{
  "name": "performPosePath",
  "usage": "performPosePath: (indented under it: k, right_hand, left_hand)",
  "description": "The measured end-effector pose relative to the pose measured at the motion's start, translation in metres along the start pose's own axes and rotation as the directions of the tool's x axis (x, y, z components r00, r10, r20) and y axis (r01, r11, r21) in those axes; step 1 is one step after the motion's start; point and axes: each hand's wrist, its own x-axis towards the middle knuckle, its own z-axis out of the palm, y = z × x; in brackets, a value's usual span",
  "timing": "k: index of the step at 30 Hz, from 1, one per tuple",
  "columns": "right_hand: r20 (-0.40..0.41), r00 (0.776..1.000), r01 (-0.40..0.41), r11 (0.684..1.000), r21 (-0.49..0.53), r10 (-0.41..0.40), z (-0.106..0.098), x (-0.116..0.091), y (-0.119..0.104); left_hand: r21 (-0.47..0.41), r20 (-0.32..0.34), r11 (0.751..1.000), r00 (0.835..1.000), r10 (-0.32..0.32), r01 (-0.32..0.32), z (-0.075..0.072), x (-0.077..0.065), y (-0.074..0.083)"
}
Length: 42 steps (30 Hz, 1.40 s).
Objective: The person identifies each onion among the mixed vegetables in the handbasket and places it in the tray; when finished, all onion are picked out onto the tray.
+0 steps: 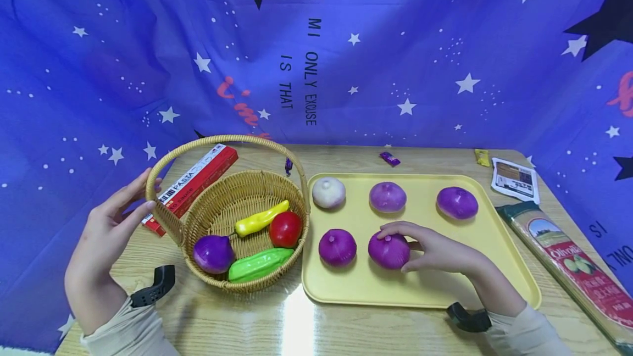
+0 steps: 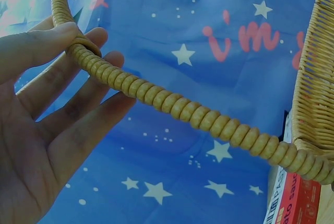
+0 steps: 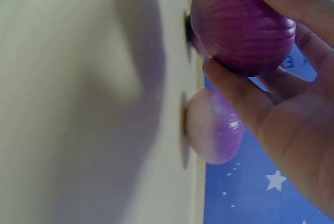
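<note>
My left hand (image 1: pixel 101 240) holds the tall handle (image 2: pixel 177 106) of a wicker basket (image 1: pixel 222 194) between thumb and fingers, on the handle's left side. Inside the basket lie a purple onion (image 1: pixel 214 254), a yellow pepper (image 1: pixel 261 218), a red tomato (image 1: pixel 285 229) and a long green vegetable (image 1: pixel 260 265). Over the yellow tray (image 1: pixel 341 291), my right hand (image 1: pixel 440 249) grips a purple onion (image 3: pixel 240 25), thumb and fingers on its sides. Left of it on the tray sits another purple onion (image 1: pixel 337 247). Whether the gripped onion touches the tray, I cannot tell.
At the tray's back stand a whitish onion (image 1: pixel 328 193), a paler purple onion (image 1: pixel 388 197) and a darker one (image 1: pixel 457 202). A red pasta box (image 1: pixel 198 180) lies behind the basket. Along the right edge are a spaghetti pack (image 1: pixel 568 268), a white packet (image 1: pixel 515 179) and a yellow wrapper (image 1: pixel 482 157).
</note>
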Motion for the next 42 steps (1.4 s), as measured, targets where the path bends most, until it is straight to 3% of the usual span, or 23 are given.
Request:
performPosePath:
  k: [11, 22, 36, 42]
  right_hand:
    - [0.052, 0.998, -0.033, 0.999, 0.040, 0.031, 0.008, -0.002, 0.014]
    - [0.070, 0.997, -0.045, 0.997, 0.056, 0.041, 0.005, -0.005, 0.012]
    - [0.015, 1.000, 0.001, 0.999, 0.035, -0.001, 0.004, -0.003, 0.011]
    - [-0.016, 1.000, -0.012, 1.000, 0.009, 0.012, 0.003, -0.003, 0.009]
  left_hand:
    - [0.005, 0.012, 1.000, 1.000, -0.001, 0.001, -0.001, -0.001, 0.002]
    - [0.005, 0.010, 1.000, 1.000, 0.006, -0.006, 0.000, 0.000, 0.003]
    - [-0.018, 0.013, 1.000, 1.000, 0.005, -0.005, -0.001, -0.001, 0.002]
    - [0.017, 0.004, 1.000, 1.000, -0.007, 0.007, 0.000, 0.000, 0.002]
